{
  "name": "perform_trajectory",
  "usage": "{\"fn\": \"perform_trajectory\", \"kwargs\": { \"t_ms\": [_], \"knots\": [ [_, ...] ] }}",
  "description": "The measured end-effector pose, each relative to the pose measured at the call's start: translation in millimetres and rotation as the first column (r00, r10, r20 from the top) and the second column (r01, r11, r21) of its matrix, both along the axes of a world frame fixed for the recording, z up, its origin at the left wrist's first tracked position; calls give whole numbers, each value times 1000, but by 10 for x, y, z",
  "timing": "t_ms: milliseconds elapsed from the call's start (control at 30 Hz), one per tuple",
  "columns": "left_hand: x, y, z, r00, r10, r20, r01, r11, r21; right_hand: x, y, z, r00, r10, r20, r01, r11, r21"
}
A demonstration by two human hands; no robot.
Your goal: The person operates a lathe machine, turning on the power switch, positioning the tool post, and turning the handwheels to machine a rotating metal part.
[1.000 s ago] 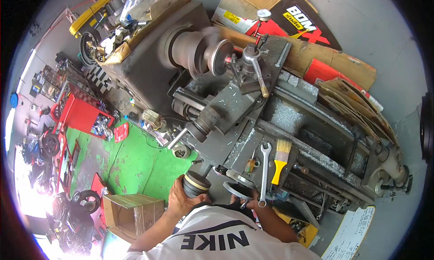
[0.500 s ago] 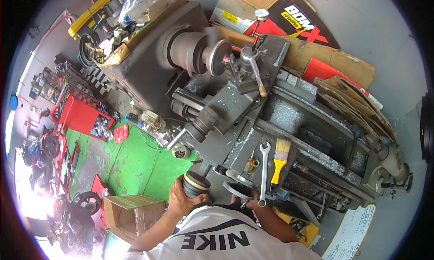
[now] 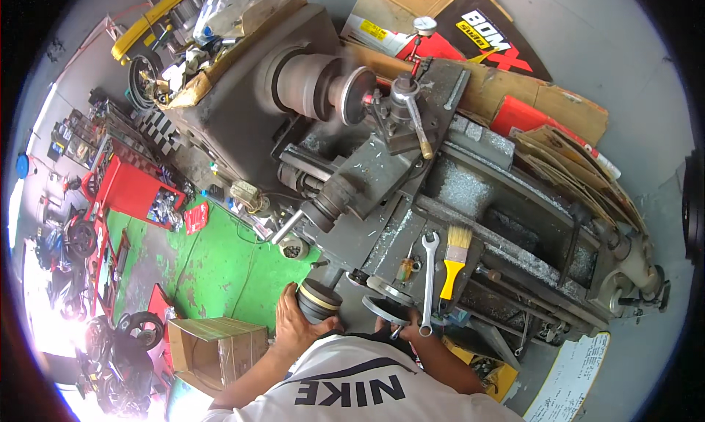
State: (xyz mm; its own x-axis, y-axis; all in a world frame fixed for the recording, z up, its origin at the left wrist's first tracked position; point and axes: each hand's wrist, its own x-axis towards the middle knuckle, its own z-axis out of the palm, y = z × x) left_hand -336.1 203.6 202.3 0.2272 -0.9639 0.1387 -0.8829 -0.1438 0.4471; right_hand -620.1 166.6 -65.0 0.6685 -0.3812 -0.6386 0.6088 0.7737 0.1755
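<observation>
At the front of a lathe, my left hand (image 3: 294, 328) curls around a dark round knob (image 3: 319, 302) with a pale ring, its thumb along the near side and fingers along the left. My right hand (image 3: 416, 329) is by the metal handwheel (image 3: 386, 309), gripping at its near rim and small handle; the wheel and wrench end partly hide its fingers. Beyond them, the lathe chuck (image 3: 305, 86) is blurred by spinning and carries a round metal disc (image 3: 358, 96). A cutting tool in the tool post (image 3: 403, 92) meets or nearly meets the disc's face.
A combination wrench (image 3: 429, 282) and a yellow-handled brush (image 3: 454, 264) lie on the carriage beside a small screwdriver (image 3: 405, 268). Metal chips cover the lathe bed (image 3: 463, 187). A dial gauge (image 3: 424, 26) stands behind. An open cardboard box (image 3: 220, 348) sits on the floor at left.
My left hand has shifted slightly, its fingers a little straighter along the knob's left side. The chuck keeps spinning; my right hand looks unmoved.
</observation>
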Motion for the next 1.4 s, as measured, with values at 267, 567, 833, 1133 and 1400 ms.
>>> {"fn": "perform_trajectory", "kwargs": {
  "t_ms": [267, 567, 833, 1133, 1400],
  "knots": [
    [-92, 73, -92, 1000, 22, 19, -22, 1000, -15, 39, -2, 24, 1000, 4, 1, -4, 999, -35],
    [-170, 64, -114, 996, 77, 49, -76, 997, -24, -4, 26, 85, 998, 10, -64, -14, 998, -55],
    [-204, 46, -112, 993, 120, 22, -120, 993, -11, -22, 2, 135, 995, 20, -99, -29, 996, -83],
    [-209, 83, -136, 997, 79, -11, -80, 996, -33, 68, -31, 211, 988, 28, -150, -61, 973, -222],
    [-149, 51, -74, 996, 68, -52, -70, 997, -38, -51, -94, 348, 999, 53, -14, -54, 916, -397]
  ]
}}
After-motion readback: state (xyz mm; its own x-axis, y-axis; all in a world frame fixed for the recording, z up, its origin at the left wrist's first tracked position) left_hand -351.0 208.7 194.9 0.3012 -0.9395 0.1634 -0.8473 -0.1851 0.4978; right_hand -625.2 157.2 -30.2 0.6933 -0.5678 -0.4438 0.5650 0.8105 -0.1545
